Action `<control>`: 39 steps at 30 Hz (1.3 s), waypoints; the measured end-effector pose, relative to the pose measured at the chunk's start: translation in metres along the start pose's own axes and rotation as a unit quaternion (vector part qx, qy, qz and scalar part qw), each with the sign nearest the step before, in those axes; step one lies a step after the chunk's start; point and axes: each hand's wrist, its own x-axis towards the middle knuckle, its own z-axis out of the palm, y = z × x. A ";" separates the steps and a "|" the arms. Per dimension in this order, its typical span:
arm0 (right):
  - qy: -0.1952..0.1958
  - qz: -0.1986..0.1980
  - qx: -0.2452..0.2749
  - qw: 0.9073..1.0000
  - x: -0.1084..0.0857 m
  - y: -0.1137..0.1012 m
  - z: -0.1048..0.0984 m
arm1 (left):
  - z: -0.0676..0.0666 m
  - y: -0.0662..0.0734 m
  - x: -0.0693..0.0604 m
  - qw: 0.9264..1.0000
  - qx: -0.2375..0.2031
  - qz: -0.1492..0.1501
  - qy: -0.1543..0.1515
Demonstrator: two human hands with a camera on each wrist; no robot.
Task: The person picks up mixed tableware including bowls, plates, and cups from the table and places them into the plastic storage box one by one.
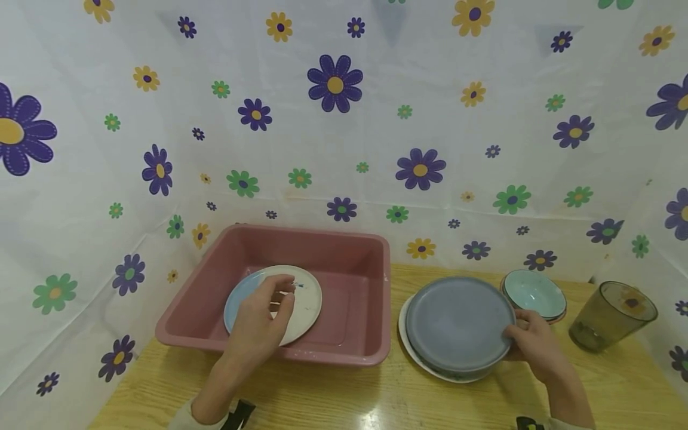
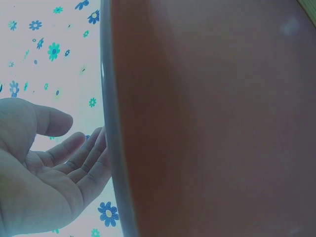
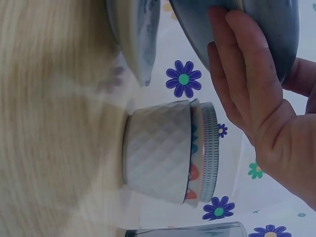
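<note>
My right hand (image 1: 534, 343) grips the right edge of a blue-grey plate (image 1: 459, 322), thumb on top and fingers beneath. In the right wrist view the same plate (image 3: 197, 29) is tilted and raised off the dishes (image 3: 140, 39) below it. A white-rimmed plate (image 1: 408, 343) shows under its left side. Over the pink basin (image 1: 371, 251) hovers my left hand (image 1: 263, 316), fingers loosely bent and holding nothing. Below that hand, a white and blue plate (image 1: 309, 298) lies in the basin. The left wrist view has the left hand (image 2: 59, 173) beside the basin's outer wall (image 2: 207, 118).
Nested bowls (image 1: 534, 292), the top one pale turquoise, stand behind the right hand. A tinted drinking glass (image 1: 613, 316) is at the far right of the wooden table (image 1: 333, 394). A flowered white sheet (image 1: 376, 137) hangs behind and along both sides.
</note>
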 end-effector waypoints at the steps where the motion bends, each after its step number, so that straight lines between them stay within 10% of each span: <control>1: 0.001 -0.002 0.000 1.000 0.000 -0.001 0.000 | 0.000 0.000 0.000 1.000 0.000 0.001 0.001; 39: 0.048 -0.012 0.025 0.998 -0.012 -0.018 -0.004 | -0.002 -0.002 0.001 1.000 0.012 -0.003 -0.005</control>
